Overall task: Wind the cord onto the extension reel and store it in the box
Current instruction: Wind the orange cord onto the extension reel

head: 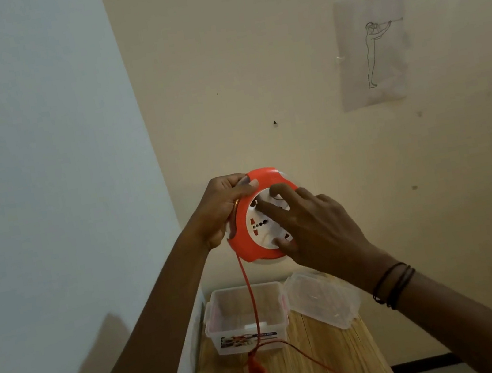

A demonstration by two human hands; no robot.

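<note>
Both hands hold the reel (246, 252) above the desk (322, 351): left grip (225, 204) clasping its orange rim, right grip (321, 232) spread, fingertips pressing the white hub (262, 227). I'm mid-winding; the cord (251, 298) hangs slack past the box (213, 328), so I reckon the hub needs more turns.

No legible text, only a blurred printed label (240, 340) on the box (226, 315) front.
</note>
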